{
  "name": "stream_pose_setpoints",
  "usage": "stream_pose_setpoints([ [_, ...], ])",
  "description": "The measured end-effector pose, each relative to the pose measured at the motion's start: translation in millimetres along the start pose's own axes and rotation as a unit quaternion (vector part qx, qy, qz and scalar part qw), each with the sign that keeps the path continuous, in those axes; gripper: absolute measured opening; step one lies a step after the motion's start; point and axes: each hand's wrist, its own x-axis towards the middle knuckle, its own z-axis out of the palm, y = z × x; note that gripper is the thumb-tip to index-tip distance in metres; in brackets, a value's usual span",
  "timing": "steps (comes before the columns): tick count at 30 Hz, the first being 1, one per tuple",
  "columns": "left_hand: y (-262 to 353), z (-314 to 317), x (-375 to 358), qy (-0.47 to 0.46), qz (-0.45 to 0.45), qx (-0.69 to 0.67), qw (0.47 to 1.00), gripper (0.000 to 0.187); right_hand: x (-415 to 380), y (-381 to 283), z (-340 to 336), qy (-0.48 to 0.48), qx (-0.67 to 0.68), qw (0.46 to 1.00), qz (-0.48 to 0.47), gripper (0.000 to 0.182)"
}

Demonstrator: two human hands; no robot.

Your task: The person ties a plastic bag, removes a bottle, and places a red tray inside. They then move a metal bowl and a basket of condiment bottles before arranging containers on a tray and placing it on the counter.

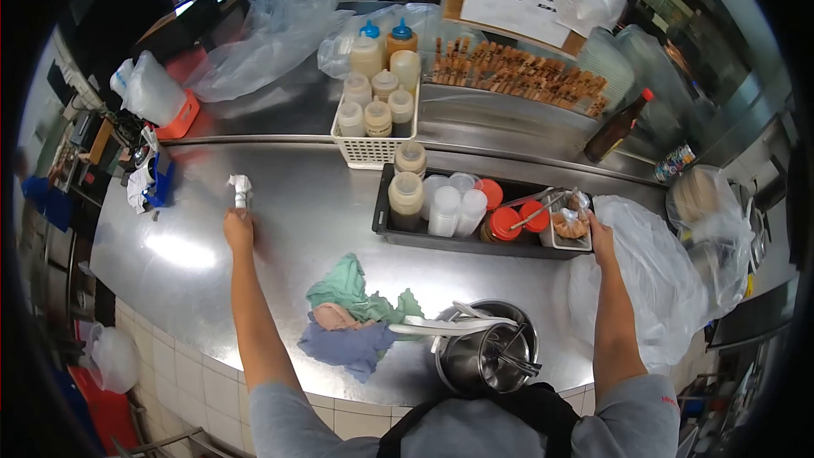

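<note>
My left hand (238,229) is closed around a white object with a crumpled top (241,185), over the left part of the steel counter; what it is, I cannot tell. At the right end of a long black tray (475,241), my right hand (603,237) grips the tray's edge, right beside a small white container (570,243). A bag of something brown (571,222) lies in that container. The tray also bears squeeze bottles (406,195), stacked clear cups (444,210), red-lidded jars (504,222) and metal tongs (543,210).
Cloths (348,331) and a steel pot with utensils (487,360) occupy the counter's near side. Behind the tray stands a white basket (373,151) of sauce bottles. Plastic bags (644,280) crowd the right, near a brown bottle (617,129). A blue holder (159,178) sits left.
</note>
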Motion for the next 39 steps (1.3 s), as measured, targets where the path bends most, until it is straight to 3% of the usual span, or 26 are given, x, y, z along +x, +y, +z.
stream_pose_setpoints([
  [3,8,-2,-18,0.048,0.057,-0.056,0.996,0.019,7,4,-3,0.006,-0.008,1.000,0.005,0.062],
  [5,30,-22,-42,-0.047,0.029,-0.094,0.994,0.016,12,8,-6,0.006,-0.015,1.000,0.014,0.063],
  [6,38,-26,-55,-0.052,0.035,-0.089,0.994,0.016,13,7,-8,0.007,-0.015,1.000,0.015,0.064],
  [8,57,-35,-86,-0.023,0.086,-0.233,0.968,0.011,15,7,-10,0.006,-0.016,1.000,0.020,0.065],
  [10,93,-56,-118,-0.044,0.073,-0.250,0.965,0.010,23,7,-9,0.028,-0.016,0.999,-0.018,0.067],
  [14,126,-56,-168,-0.150,0.111,-0.364,0.913,0.011,34,4,-10,-0.004,0.020,1.000,-0.018,0.066],
  [16,134,-44,-191,-0.166,0.176,-0.334,0.911,0.011,41,1,-7,-0.023,0.013,1.000,-0.006,0.068],
  [19,142,-29,-208,-0.135,0.150,-0.303,0.931,0.012,33,-6,-11,-0.004,0.070,0.998,0.005,0.064],
  [22,150,-39,-204,-0.143,0.204,-0.246,0.937,0.011,29,-5,-16,0.000,0.073,0.997,0.017,0.064],
  [24,158,-45,-197,-0.240,0.205,-0.170,0.934,0.011,40,3,-17,-0.004,0.076,0.997,0.017,0.065],
  [25,162,-47,-197,-0.242,0.216,-0.167,0.931,0.015,45,6,-19,0.004,0.076,0.997,0.020,0.066],
  [26,170,-49,-197,-0.239,0.211,-0.167,0.933,0.015,49,8,-20,0.011,0.076,0.997,0.022,0.066],
  [28,183,-49,-199,-0.333,0.197,-0.199,0.901,0.021,58,13,-23,0.007,0.071,0.997,0.015,0.069],
  [32,193,-38,-185,-0.359,0.163,-0.309,0.866,0.029,79,27,-26,-0.018,0.087,0.996,0.019,0.075],
  [35,223,-54,-163,-0.412,0.084,-0.341,0.841,0.038,96,33,-20,-0.020,0.078,0.997,0.020,0.077],
  [37,253,-62,-155,-0.502,0.011,-0.337,0.796,0.045,102,36,-20,-0.007,0.074,0.997,0.017,0.076],
  [39,269,-48,-150,-0.543,0.006,-0.320,0.776,0.046,94,24,-20,-0.007,0.070,0.998,0.009,0.075],
])
